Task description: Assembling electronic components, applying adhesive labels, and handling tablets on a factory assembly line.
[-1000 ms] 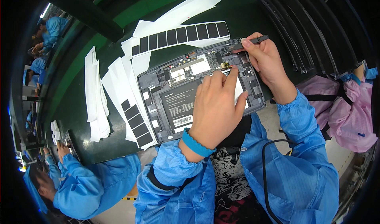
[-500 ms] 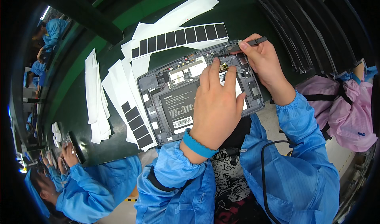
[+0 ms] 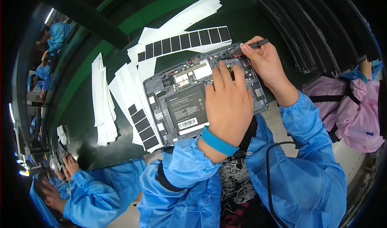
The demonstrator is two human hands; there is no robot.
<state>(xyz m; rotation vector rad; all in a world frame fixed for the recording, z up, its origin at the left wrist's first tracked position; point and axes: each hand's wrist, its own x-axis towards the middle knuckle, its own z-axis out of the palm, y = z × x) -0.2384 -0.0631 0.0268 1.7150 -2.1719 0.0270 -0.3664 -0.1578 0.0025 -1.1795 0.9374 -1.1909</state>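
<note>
An opened grey tablet-like device (image 3: 154, 123) lies tilted across the near side of the bench, its battery (image 3: 186, 111) and circuit board (image 3: 202, 70) exposed. Over its middle rests my left hand (image 3: 229, 103), palm down with fingers spread, fingertips on the board's right part. A blue band circles that wrist. At the device's far right corner, my right hand (image 3: 267, 65) pinches black tweezers (image 3: 258, 44) between thumb and fingers. The tweezers' tips reach the far edge of the device and are too small to make out. My left hand hides part of the battery.
White strips (image 3: 181, 18) and a sheet of black pads (image 3: 184, 42) lie beyond the device. More black pads (image 3: 142, 125) and white strips (image 3: 105, 103) are at left. Black trays (image 3: 300, 30) stand at far right. A co-worker in blue (image 3: 94, 191) sits at left; pink clothing (image 3: 354, 107) shows at right.
My left hand has shifted slightly right over the device. My right hand still grips the tweezers at the far corner, with little movement. The view has moved a little.
</note>
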